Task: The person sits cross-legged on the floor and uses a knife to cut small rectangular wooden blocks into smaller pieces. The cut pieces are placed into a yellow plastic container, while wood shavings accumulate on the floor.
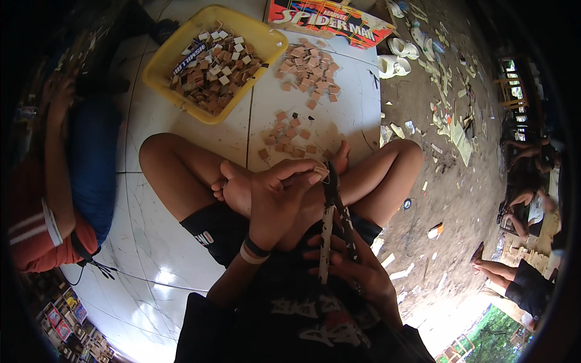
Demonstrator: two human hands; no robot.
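Note:
My left hand [275,196] pinches a small square wooden piece [321,173] with a thin wire on it, between thumb and forefinger. My right hand [357,269] is wrapped round the worn dark handles of long pincers [327,233], below their head. The jaws are up against the wooden piece; whether they bite on the wire is too small to tell. Beyond my crossed legs lies a loose group of similar wooden squares [284,134], with a larger heap of squares [310,68] farther off.
A yellow plastic basin [215,116] full of wooden squares with wires stands at the far left. Behind the heap is a printed wooden box [330,23]. A person in a red shirt [45,236] sits close on my left. Dirt ground with scraps [448,157] borders the tiles on the right.

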